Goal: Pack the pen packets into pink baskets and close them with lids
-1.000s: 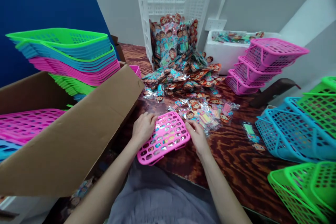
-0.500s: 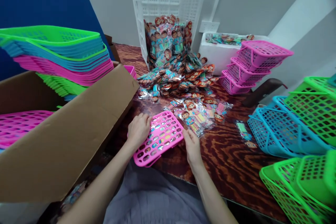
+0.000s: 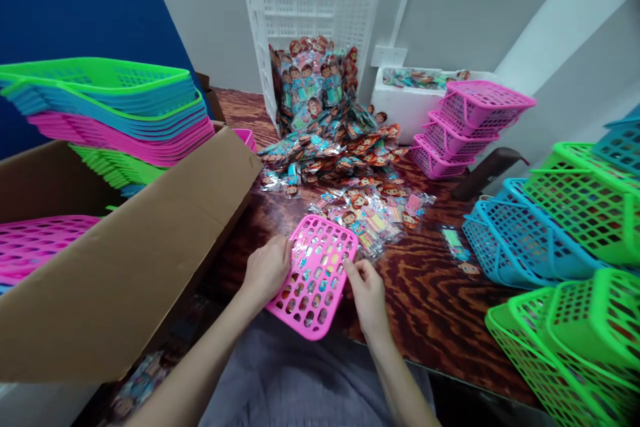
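Note:
A pink plastic basket lies tilted at the table's front edge, its flat holed face toward me. Colourful packets show through the holes. My left hand is closed on the basket's left edge, its fingertips partly hidden. Along the right edge, my right hand pinches the rim between thumb and fingers. Just beyond the basket, small clear packets with cartoon-figure cards are spread on the table.
A cardboard box with stacked baskets stands left. Behind are a packet heap, a white crate and a white foam box. Pink, blue and green baskets stand right, near a lone packet.
The pink basket has turned in my hands, and its near end has swung right. My right hand has shifted slightly, still at the right edge; my left hand keeps hold of the left side.

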`<action>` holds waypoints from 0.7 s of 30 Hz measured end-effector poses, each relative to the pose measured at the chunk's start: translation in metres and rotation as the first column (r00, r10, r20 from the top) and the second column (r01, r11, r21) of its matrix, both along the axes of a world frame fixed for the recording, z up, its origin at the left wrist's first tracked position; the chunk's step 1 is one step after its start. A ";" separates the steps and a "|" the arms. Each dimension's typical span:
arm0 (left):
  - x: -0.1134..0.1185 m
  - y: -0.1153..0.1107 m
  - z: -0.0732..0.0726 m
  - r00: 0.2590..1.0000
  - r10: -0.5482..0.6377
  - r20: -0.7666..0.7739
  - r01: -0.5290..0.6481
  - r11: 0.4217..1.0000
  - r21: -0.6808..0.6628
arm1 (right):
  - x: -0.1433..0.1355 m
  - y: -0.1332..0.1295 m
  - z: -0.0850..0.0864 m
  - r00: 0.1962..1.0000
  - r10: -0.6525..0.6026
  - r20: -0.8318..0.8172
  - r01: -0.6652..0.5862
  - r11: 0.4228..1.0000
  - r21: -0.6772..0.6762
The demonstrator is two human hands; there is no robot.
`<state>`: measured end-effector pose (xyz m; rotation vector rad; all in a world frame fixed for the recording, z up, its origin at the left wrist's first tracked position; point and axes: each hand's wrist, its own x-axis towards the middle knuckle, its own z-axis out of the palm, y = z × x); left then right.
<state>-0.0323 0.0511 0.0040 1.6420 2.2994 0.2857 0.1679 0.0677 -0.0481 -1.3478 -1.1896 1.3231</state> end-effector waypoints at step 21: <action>-0.008 -0.012 -0.026 0.766 0.058 0.640 -0.271 0.932 0.240 | 0.008 -0.029 -0.008 0.977 0.158 -0.146 -0.171 0.982 -0.082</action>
